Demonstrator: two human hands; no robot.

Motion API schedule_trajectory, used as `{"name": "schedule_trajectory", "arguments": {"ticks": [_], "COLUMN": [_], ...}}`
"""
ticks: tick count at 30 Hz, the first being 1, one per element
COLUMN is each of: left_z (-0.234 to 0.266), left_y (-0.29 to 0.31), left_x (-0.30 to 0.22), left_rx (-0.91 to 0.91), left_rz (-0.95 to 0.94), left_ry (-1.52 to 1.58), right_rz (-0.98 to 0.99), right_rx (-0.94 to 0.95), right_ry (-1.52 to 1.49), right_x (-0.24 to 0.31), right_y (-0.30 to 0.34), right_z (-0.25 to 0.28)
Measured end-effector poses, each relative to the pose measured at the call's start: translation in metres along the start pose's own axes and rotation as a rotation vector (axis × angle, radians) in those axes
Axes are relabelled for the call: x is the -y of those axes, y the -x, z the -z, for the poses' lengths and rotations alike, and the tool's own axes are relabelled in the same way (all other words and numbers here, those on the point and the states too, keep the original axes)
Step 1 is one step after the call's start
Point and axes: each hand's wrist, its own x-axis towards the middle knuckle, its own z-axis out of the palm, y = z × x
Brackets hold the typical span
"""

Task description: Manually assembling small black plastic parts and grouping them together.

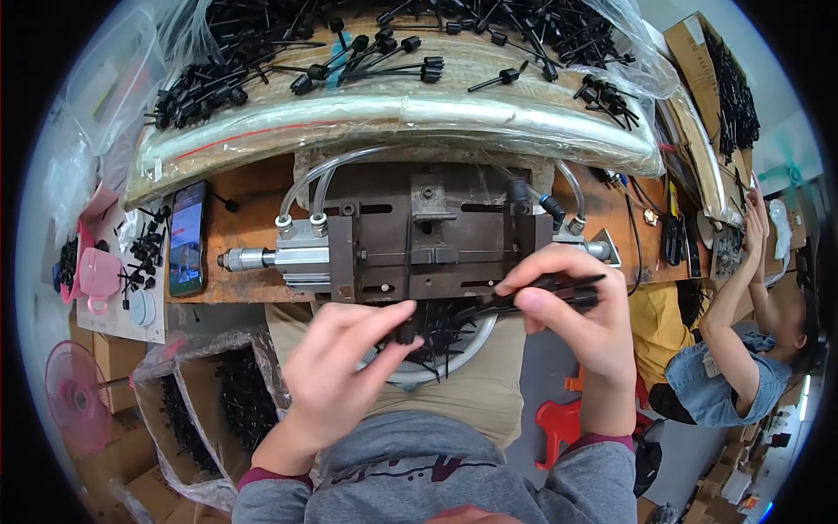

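My left hand (336, 362) pinches a black plastic part (405, 333) between thumb and fingertips. Its head is a short cylinder, and a thin dark rod reaches up from it over the front of the metal fixture (375, 229). Several slim black rod-like parts (572, 290) are gripped by my right hand (580, 314), to the right of the fixture's front edge. Their exact kind is partly hidden by the fingers. Below and between both hands, a round pale-rimmed basin (483, 339) on my lap holds more black parts (443, 327).
Many black parts (367, 57) lie on a plastic-wrapped board (349, 113) behind the fixture. Clear air hoses (301, 179) run to its cylinders. A phone (186, 240) and pink cup (98, 271) stand left, above bagged boxes (209, 410). Another person (729, 349) works at right.
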Motion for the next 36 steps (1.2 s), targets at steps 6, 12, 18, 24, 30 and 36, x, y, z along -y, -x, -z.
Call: {"name": "schedule_trajectory", "arguments": {"ticks": [6, 12, 18, 24, 30, 36], "left_z": [-0.042, -0.045, -0.044, -0.039, -0.022, 0.004], "left_y": [0.005, -0.007, -0.012, -0.011, -0.020, -0.019], "left_x": [0.033, 0.027, 0.023, 0.025, 0.004, 0.012], "left_rx": [0.041, 0.095, 0.151, 0.184, 0.235, 0.335], "left_rz": [-0.120, -0.220, -0.204, -0.147, 0.576, 0.471], "left_ry": [-0.242, -0.496, -0.537, -0.457, 0.726, 0.847], "right_rz": [-0.005, -0.062, 0.054, 0.049, 0.027, 0.043], "right_rx": [-0.031, 0.002, 0.225, 0.368, 0.591, 0.457], "right_ry": [-0.097, -0.129, 0.037, 0.090, 0.031, -0.205], "right_x": [-0.005, -0.014, -0.014, -0.018, -0.028, -0.035], "right_y": [0.015, 0.019, 0.011, 0.009, 0.005, 0.001], "right_z": [0.003, 0.007, 0.013, 0.015, 0.013, 0.021]}}
